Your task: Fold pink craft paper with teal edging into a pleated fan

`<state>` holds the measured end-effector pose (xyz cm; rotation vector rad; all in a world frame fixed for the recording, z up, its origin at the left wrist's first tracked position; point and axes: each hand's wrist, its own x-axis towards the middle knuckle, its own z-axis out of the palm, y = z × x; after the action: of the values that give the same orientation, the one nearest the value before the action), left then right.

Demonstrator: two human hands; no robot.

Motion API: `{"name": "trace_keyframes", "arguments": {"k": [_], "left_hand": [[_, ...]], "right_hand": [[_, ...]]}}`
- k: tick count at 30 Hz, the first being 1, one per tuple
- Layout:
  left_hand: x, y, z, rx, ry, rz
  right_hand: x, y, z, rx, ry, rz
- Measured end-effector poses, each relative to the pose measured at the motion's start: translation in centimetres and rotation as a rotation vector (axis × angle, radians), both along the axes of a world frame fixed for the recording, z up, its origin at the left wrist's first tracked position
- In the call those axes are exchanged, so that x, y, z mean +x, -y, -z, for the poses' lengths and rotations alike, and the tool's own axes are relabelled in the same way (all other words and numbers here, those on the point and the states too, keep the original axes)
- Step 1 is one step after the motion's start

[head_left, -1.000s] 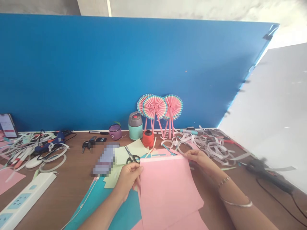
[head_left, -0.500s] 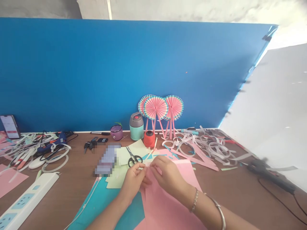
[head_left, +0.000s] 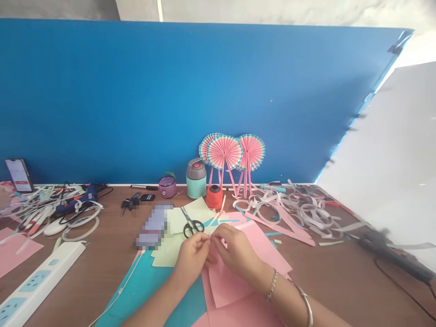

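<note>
My left hand and my right hand meet at the near middle of the wooden table. Both pinch the far corner of a pink paper sheet, fingers pressed together on it. The sheet lies turned at an angle over more pink paper and a teal sheet. Black-handled scissors rest on pale green paper just beyond my fingers. My right wrist wears a bracelet and a bangle.
Three pink paper fans lean on the blue partition. Nearby stand a mint flask, an orange spool and a purple pot. Paper strips pile right, a glue gun beyond. Left: power strip, phone, cables.
A second ago my hands held the pink sheet's two far corners apart. My right hand has come left to join the left, and the sheet has turned and lies angled.
</note>
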<state>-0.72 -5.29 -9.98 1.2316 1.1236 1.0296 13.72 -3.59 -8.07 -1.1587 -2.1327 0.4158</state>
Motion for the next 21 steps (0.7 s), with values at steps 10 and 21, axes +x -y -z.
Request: {"name": "trace_keyframes", "arguments": {"k": [10, 21], "left_hand": [[-0.1, 0.2, -0.3, 0.017, -0.07, 0.004], [-0.1, 0.2, -0.5, 0.016, -0.033, -0.005]], "right_hand": [[0.1, -0.1, -0.1, -0.009, -0.001, -0.019], [0.5, -0.3, -1.2, -0.183, -0.134, -0.063]]}}
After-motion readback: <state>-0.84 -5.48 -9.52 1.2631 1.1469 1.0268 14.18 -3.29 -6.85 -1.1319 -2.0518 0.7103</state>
